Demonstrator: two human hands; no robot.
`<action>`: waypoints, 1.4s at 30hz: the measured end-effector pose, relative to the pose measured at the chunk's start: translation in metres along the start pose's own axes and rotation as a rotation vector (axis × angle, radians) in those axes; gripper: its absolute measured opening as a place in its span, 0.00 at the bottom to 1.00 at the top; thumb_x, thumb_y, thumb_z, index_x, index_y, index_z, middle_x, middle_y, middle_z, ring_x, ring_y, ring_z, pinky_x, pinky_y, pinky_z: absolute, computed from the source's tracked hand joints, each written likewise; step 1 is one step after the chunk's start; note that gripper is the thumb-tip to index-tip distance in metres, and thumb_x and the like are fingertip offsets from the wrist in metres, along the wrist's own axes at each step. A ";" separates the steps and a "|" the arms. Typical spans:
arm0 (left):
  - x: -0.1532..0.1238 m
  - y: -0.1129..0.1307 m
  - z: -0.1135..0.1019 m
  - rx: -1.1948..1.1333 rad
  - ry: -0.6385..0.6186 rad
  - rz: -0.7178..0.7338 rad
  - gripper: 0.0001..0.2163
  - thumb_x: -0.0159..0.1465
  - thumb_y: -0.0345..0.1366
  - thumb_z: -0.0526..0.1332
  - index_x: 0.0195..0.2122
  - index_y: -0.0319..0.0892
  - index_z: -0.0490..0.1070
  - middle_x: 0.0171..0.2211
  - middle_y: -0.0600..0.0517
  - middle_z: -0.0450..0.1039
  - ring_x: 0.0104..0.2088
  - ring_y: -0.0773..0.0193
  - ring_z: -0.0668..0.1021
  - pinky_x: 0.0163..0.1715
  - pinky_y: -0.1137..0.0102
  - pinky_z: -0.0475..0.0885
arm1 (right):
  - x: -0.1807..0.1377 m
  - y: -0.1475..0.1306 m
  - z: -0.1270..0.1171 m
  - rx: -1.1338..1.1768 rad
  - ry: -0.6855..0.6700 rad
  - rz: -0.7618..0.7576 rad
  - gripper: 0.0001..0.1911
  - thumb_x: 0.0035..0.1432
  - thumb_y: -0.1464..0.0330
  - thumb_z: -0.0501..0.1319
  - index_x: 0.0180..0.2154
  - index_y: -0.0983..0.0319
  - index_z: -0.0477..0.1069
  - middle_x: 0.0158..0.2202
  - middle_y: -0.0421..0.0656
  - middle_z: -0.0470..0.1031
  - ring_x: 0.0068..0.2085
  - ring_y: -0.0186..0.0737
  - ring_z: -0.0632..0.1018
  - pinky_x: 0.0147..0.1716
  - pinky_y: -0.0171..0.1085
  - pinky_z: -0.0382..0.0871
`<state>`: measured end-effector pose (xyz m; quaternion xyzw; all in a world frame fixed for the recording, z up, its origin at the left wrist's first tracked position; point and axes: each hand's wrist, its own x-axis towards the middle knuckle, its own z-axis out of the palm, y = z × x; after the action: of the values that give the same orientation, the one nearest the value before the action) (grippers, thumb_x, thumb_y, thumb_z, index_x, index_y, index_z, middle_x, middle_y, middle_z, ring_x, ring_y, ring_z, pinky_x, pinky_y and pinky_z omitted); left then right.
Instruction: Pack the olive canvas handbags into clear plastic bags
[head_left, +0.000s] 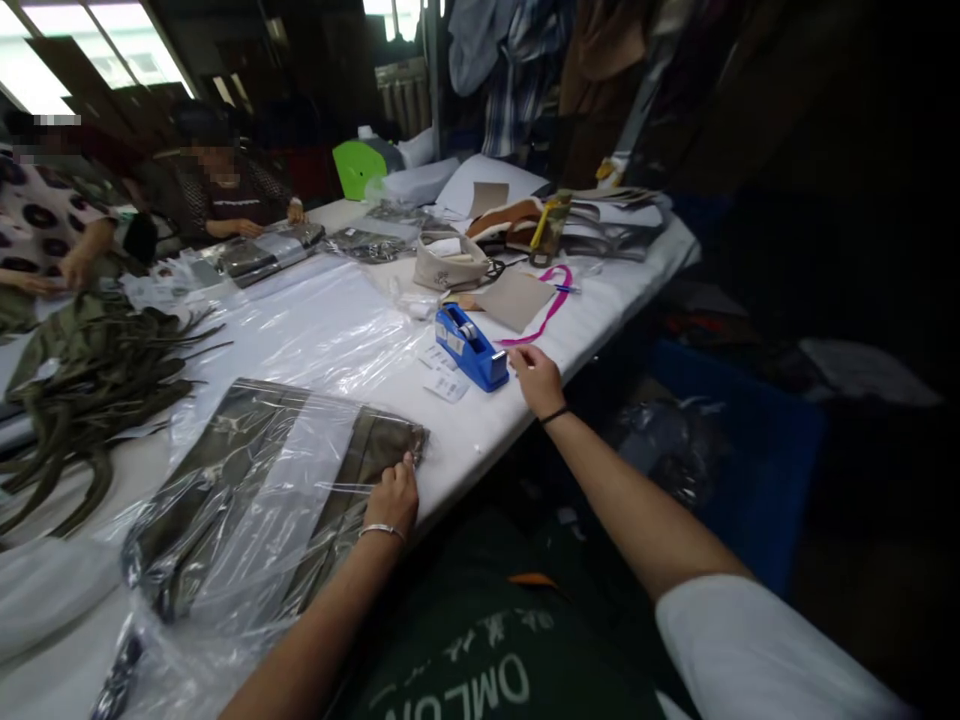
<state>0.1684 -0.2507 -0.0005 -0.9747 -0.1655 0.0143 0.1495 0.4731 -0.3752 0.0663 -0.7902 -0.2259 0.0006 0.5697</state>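
Observation:
My left hand [394, 497] rests on the near right edge of a clear plastic bag [247, 520], its fingers curled at the bag's corner. Folded olive-green clothing [364, 445] lies flat inside, with a pale strip across it. My right hand [536, 380] is at the cutting end of a blue tape dispenser [469, 350], thumb and fingertips pinched together there. The end of the tape at the fingertips is too small to make out clearly. Small printed labels [445, 385] lie beside the dispenser.
Olive garments with straps [82, 390] are heaped at the left. Behind the dispenser are a beige fabric basket [450, 262], grey card [516, 300] and pink ribbon [559, 300]. Two people work across the table [480, 425]. A blue bin [780, 470] stands below, right of the table edge.

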 end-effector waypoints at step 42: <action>-0.006 -0.010 -0.021 -0.216 -0.132 -0.113 0.22 0.72 0.29 0.43 0.67 0.35 0.57 0.46 0.38 0.71 0.44 0.56 0.77 0.38 0.67 0.73 | -0.144 -0.028 0.102 0.140 -0.740 0.450 0.12 0.55 0.63 0.70 0.29 0.63 0.70 0.19 0.38 0.74 0.20 0.33 0.75 0.24 0.33 0.73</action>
<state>0.1608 -0.2496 0.0221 -0.9712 -0.2302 0.0522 0.0328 0.3076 -0.3283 0.0190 -0.7258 -0.2364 0.4232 0.4881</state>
